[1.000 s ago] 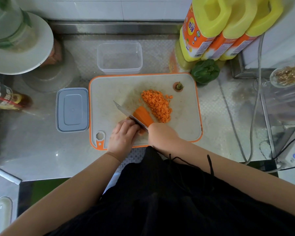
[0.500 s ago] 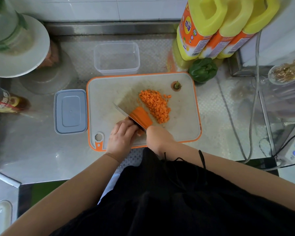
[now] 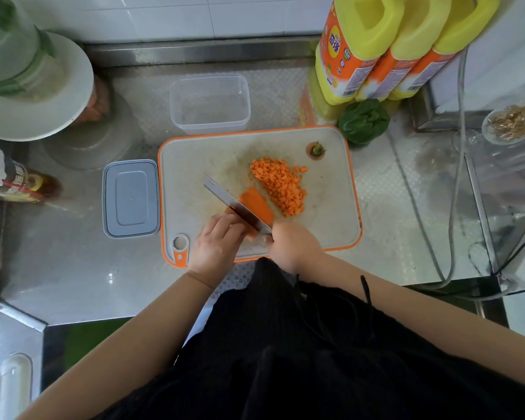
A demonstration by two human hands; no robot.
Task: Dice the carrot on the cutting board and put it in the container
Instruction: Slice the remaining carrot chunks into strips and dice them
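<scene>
Carrot half-cut, orange, pinned by curled left hand; knife gripped by right hand; dice pile beside.

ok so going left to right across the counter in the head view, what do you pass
sauce bottle → grey container lid → cutting board → diced carrot pile → carrot top → green pepper

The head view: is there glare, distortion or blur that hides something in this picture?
Head view: wide-angle bending tilts the yellow bottles inward; soft glare lies on the steel counter; the diced carrot and knife are sharp enough; the edges look softer, and the bottle label is unreadable.
</scene>
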